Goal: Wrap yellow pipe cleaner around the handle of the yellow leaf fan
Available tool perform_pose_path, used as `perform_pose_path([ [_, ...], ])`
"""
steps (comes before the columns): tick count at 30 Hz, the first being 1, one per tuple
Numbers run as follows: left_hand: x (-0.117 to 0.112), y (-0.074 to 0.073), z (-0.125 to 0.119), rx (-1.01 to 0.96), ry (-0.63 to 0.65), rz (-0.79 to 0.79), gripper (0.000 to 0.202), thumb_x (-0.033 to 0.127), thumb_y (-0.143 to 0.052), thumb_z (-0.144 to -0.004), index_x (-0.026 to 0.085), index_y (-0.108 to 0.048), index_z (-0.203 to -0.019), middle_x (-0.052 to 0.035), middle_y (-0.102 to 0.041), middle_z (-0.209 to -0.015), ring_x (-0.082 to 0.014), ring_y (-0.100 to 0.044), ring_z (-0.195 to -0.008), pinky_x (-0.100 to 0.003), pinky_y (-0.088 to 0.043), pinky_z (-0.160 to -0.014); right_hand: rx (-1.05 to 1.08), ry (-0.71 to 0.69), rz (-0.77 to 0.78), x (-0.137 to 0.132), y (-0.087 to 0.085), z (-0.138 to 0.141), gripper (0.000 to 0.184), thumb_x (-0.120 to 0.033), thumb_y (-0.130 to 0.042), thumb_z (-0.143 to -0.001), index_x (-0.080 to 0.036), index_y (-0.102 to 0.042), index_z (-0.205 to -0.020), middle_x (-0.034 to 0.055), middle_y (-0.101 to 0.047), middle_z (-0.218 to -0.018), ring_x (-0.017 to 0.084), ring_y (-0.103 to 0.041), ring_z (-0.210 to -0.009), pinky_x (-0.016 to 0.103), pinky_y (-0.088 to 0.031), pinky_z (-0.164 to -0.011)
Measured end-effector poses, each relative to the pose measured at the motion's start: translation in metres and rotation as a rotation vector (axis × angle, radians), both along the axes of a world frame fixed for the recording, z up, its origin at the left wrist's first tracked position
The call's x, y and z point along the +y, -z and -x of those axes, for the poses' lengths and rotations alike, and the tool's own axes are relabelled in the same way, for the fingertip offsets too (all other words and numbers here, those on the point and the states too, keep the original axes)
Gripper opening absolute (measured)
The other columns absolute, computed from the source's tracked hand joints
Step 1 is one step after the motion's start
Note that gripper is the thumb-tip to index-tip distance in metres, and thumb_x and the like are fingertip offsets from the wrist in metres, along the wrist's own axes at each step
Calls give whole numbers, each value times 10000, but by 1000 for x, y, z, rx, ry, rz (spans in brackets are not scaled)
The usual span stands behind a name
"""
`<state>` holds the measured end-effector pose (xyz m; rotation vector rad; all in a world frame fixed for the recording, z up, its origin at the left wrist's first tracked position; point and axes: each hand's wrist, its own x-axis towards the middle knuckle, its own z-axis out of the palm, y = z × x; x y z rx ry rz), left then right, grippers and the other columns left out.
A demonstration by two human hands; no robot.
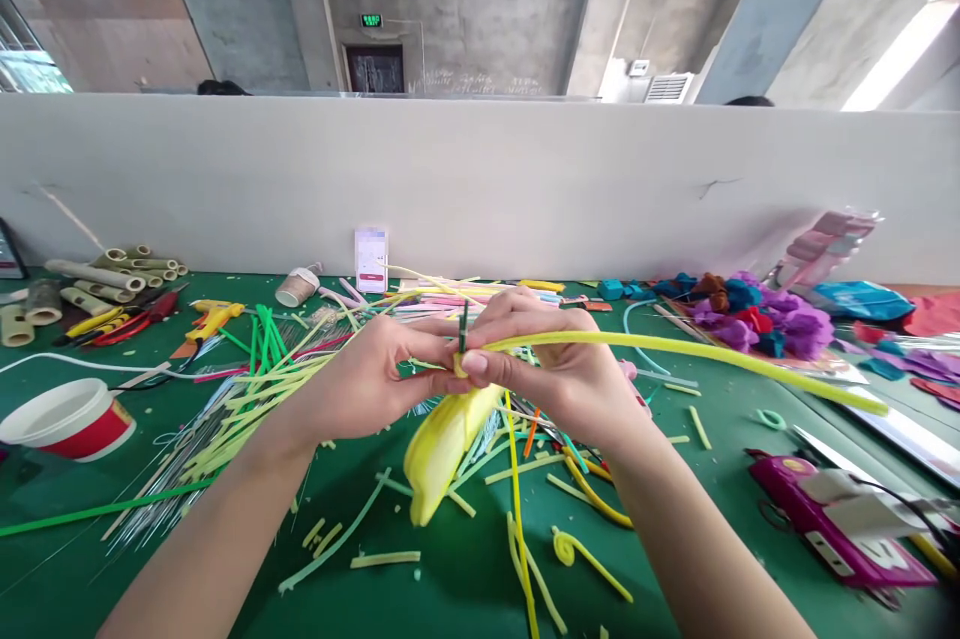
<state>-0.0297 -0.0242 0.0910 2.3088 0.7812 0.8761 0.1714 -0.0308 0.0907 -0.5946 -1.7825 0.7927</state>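
My left hand (367, 371) is closed in a pinch at the top end of a yellow petal-shaped craft piece (444, 459), which hangs tilted below my fingers. A short dark green stem (463, 321) sticks up between the fingertips of both hands. My right hand (562, 374) pinches a long yellow pipe cleaner (690, 351) between thumb and fingers at that same spot. Its free end stretches far to the right. My fingers hide the exact place where pipe cleaner, stem and yellow piece meet.
Loose strips and wires (240, 429) cover the green table (375, 609). To the left are a paper cup (71, 419), a yellow glue gun (214, 319), pliers (124, 319) and bamboo tubes (112, 279). A phone (371, 260) leans on the partition (480, 189). A magenta power strip (832, 519) lies right.
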Motion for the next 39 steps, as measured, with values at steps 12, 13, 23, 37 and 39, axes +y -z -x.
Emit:
perform_pose_path([
  [12, -17, 14, -36, -151, -450, -187, 132, 308, -717, -860, 183, -702, -819, 17, -742, -787, -151, -662, -714, -252, -490, -671, 39, 170, -36, 7, 8, -1, 130, -171, -807, -756, -292, -776, -793, 1, -714, -815, 209, -629, -887, 399, -471, -826],
  [13, -19, 14, -37, -155, -455, -201, 131, 295, -699, -876, 182, -713, -810, 14, -745, -781, -151, -662, -704, -254, -488, -667, 48, 163, -35, 6, 6, -1, 124, -173, -810, -755, -289, -779, -787, 3, -715, -807, 210, -632, -881, 399, -472, -826],
  [23, -11, 9, -16, -127, -184, 12, 239, 355, -573, -959, 256, -790, -971, 14, -773, -882, -195, -707, -875, -292, -533, -752, 40, -33, 64, 9, 2, -5, 118, -212, -719, -855, -293, -796, -817, 6, -697, -784, 186, -641, -833, 357, -485, -730],
  [37, -21, 12, -30, -155, -507, -152, 267, 285, -713, -856, 180, -586, -646, 53, -630, -634, -115, -576, -612, -240, -428, -604, -33, 191, -66, 4, 7, 6, 87, -242, -726, -850, -284, -786, -804, 22, -712, -820, 221, -599, -906, 419, -450, -829],
  [39, -19, 10, -27, -169, -458, -114, 255, 257, -714, -854, 176, -592, -646, 59, -627, -631, -106, -569, -617, -232, -425, -612, -27, 105, -6, 7, 7, 4, 131, -233, -700, -871, -294, -798, -809, 27, -713, -839, 218, -611, -913, 414, -456, -830],
])
